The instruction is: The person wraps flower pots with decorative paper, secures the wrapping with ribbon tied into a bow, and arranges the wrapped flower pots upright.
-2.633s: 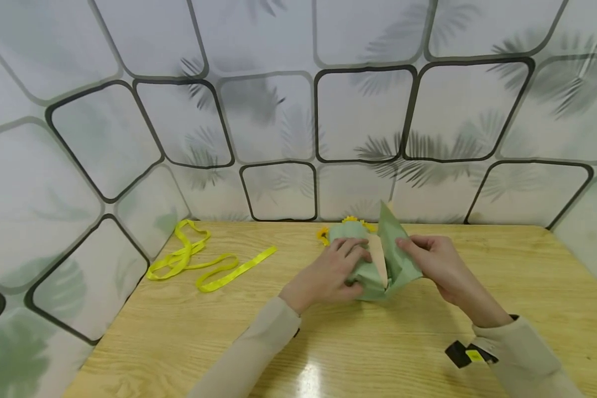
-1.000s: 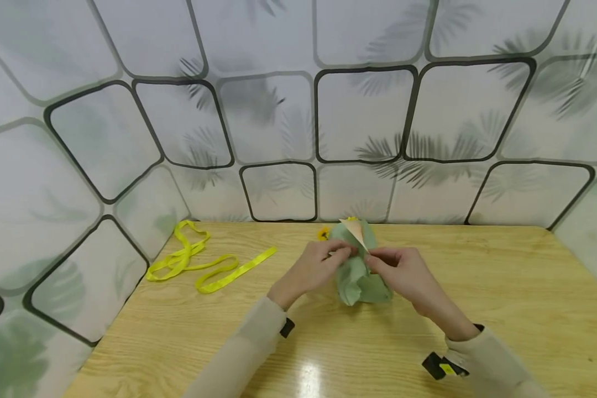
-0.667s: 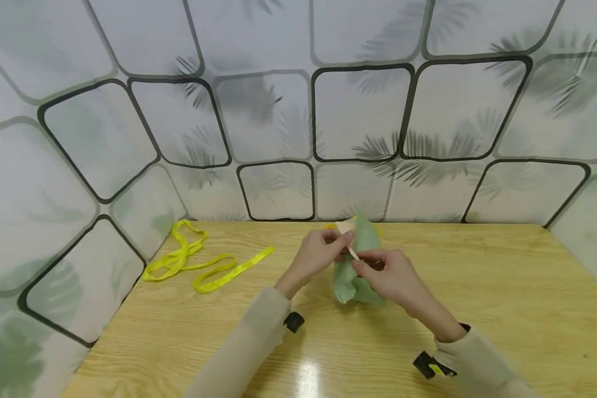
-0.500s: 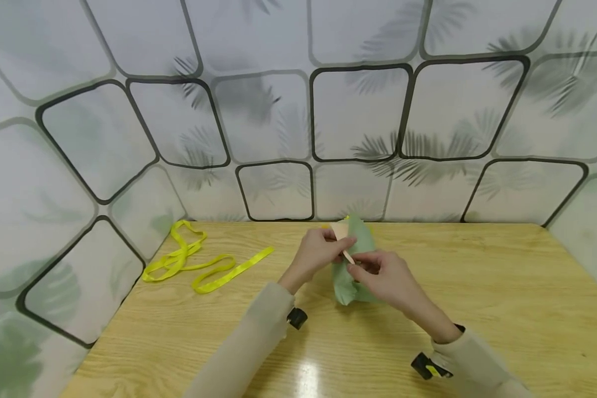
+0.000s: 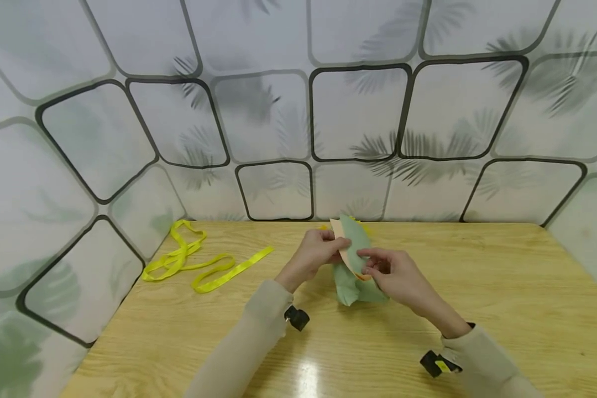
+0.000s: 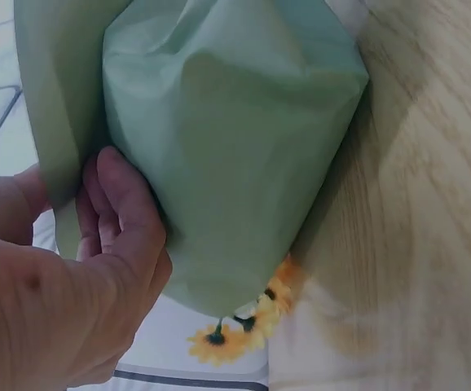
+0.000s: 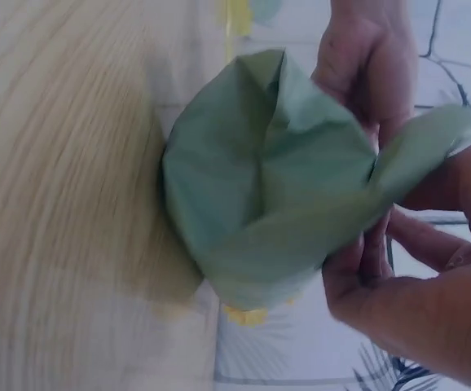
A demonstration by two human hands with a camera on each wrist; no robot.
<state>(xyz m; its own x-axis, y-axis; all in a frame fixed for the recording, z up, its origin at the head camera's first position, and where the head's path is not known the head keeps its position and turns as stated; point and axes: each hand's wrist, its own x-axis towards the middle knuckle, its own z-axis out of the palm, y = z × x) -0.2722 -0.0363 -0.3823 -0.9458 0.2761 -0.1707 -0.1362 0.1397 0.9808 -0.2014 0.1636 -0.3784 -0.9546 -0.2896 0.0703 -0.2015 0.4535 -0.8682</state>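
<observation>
A small bouquet is wrapped in sage-green paper [image 5: 347, 287], pale peach on its inner side, near the table's far edge. Sunflower-like yellow flowers [image 6: 219, 342] poke out past its far end in the left wrist view. My left hand [image 5: 314, 255] pinches the left edge of a raised paper flap [image 5: 354, 239], thumb on top. On the other side, my right hand [image 5: 403, 279] pinches the flap's near corner between thumb and fingers, where an orange-tinged edge shows. The right wrist view shows the flap standing off the crumpled wrap [image 7: 260, 179]. The stems are hidden inside.
A bright yellow ribbon [image 5: 234, 275] lies loosely looped on the wood-grain table [image 5: 502, 298] to the left. A patterned cloth wall [image 5: 273, 190] rises right behind the table's back edge. Small black cameras [image 5: 297, 318] are strapped at both wrists.
The right hand pulled the flap out to the right earlier, then brought it leftward over the bouquet. The left hand went from lying on the wrap to pinching the flap, which now turns flatter.
</observation>
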